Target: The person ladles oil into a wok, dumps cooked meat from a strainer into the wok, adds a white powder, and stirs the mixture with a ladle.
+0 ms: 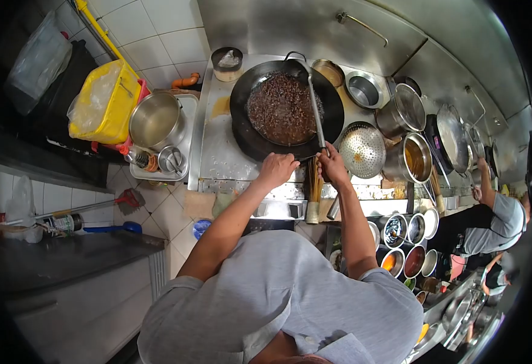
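Note:
A large black wok (240, 130) stands on the steel stove, with dark reddish-brown bits bubbling in liquid (281, 109) inside it. My left hand (278, 170) is closed at the wok's near rim; its fingers hide the exact grip. Just to its right, my right hand (334, 167) is wrapped around the grip end of a long-handled metal cooking tool (314, 103). The tool's shaft slants over the wok's right side towards the far loop handle (295, 54). Its working end cannot be made out. Below my right hand, a bamboo wok brush (314, 197) hangs at the stove front.
Right of the wok lie a perforated strainer (362, 150), a pot of brown liquid (417, 159) and a steel bowl (363, 90). Several sauce containers (392, 262) stand at lower right. Leftward are a steel pot (155, 121) and yellow bin (103, 100). A co-worker (495, 224) stands far right.

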Demonstrator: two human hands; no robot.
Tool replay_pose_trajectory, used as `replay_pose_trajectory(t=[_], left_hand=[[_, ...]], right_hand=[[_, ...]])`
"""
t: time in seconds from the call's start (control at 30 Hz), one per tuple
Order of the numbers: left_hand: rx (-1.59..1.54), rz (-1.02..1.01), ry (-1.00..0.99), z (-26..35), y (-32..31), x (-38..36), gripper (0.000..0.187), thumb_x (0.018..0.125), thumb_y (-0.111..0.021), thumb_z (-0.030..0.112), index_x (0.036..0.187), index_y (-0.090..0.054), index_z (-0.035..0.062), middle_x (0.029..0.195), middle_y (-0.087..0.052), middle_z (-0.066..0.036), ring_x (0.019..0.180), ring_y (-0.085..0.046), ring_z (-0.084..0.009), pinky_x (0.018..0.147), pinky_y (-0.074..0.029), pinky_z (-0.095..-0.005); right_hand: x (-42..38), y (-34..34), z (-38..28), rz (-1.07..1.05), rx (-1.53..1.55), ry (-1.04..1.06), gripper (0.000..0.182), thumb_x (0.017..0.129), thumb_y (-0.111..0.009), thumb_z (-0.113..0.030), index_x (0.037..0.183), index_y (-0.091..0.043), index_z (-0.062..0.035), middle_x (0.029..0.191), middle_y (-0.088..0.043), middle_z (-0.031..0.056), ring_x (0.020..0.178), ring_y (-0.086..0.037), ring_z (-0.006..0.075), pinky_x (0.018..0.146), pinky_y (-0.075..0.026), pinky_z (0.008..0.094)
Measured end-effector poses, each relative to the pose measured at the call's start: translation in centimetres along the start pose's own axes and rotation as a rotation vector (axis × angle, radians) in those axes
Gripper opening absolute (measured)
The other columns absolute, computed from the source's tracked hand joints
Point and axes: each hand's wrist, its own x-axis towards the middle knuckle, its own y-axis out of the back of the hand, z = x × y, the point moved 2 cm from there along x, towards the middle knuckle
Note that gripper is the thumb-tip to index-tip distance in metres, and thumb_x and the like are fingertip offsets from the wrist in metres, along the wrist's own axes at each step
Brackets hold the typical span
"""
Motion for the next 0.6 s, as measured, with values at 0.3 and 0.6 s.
replay_pose_trajectory(t=[0.3,0.6], left_hand=[[-0.011,0.028,-0.01,-0.3,-0.4,0.0,0.031,0.098,-0.064,0.03,0.081,-0.059,0.0046,0.076,-0.068,-0.017,0.077,-0.068,-0.0398,0.073,-0.049,-0.0517],[-0.005,-0.026,0.02,-0.2,-0.2,0.1,0.03,0.099,-0.062,0.03,0.083,-0.061,0.0054,0.079,-0.07,-0.016,0.08,-0.069,-0.0373,0.076,-0.049,-0.0515]], right_hand=[[-4.3,6.5,-1.6,-0.26,-0.621,0.029,0.063,0.089,-0.064,-0.008,0.151,-0.049,-0.0051,0.07,-0.056,0.0048,0.053,-0.056,0.0148,0.051,-0.047,0.0325],[-18.8,6.9,-4.1,-0.198,-0.413,-0.182,0.059,0.094,-0.064,-0.004,0.151,-0.052,-0.008,0.073,-0.061,0.0055,0.051,-0.058,0.013,0.047,-0.049,0.0305]])
